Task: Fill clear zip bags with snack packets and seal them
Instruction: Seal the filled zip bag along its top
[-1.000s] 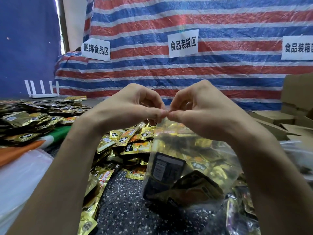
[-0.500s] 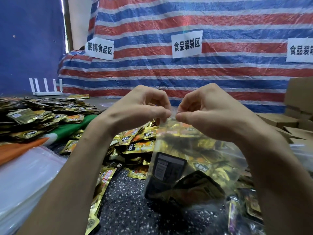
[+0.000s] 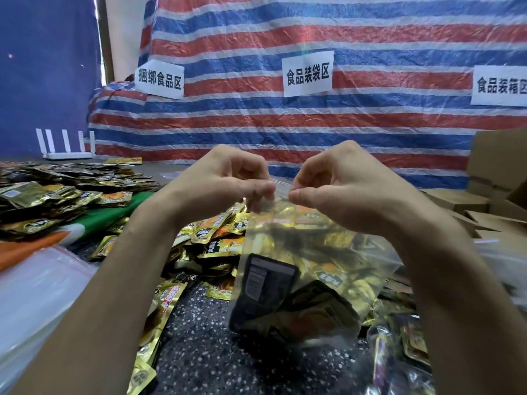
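A clear zip bag (image 3: 308, 269) stuffed with gold and black snack packets hangs upright in front of me, its bottom near the speckled tabletop (image 3: 205, 357). My left hand (image 3: 225, 183) pinches the bag's top strip between thumb and fingers. My right hand (image 3: 339, 186) pinches the same strip a short gap to the right. Loose gold snack packets (image 3: 211, 240) lie heaped behind and left of the bag.
A second pile of packets (image 3: 57, 192) covers the table at far left, behind a stack of empty clear bags (image 3: 37, 292). Cardboard boxes (image 3: 496, 178) stand at the right. A white router (image 3: 67, 146) sits at the back left before the striped tarp wall.
My two hands, pinched close together on the bag's top a second ago, have drawn slightly apart along the strip. The bag hangs in about the same place.
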Tool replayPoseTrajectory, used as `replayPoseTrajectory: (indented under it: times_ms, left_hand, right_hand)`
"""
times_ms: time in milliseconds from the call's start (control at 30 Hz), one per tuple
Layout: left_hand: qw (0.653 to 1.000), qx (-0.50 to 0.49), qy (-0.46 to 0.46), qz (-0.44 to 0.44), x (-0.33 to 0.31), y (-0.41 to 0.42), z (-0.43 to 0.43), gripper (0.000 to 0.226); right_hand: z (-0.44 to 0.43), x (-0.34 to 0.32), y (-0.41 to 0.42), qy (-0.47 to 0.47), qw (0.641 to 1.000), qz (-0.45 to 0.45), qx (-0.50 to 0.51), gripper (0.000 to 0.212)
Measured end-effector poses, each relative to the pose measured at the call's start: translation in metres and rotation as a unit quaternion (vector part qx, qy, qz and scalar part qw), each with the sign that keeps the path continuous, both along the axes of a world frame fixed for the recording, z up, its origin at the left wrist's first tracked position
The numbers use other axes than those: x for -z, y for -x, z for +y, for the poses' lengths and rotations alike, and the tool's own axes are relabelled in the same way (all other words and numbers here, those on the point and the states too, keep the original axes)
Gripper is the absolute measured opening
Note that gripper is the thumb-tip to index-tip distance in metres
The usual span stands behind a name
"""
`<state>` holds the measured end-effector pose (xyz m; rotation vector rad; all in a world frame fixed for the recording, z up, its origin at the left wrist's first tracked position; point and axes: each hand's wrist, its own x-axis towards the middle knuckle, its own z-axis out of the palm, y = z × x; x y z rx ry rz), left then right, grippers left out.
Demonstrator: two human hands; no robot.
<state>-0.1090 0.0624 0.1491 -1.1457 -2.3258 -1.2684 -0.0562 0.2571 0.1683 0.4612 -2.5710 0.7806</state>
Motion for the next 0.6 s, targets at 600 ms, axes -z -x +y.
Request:
replayPoseTrajectory:
  times_ms: [600]
  left_hand:
    - [0.999,0.030,-0.002,0.012,0.000,0.003,-0.006,0.020]
  right_hand:
    - [0.016,-0.005,-0.003,0.001,0.999,-0.029,-0.018,0.009]
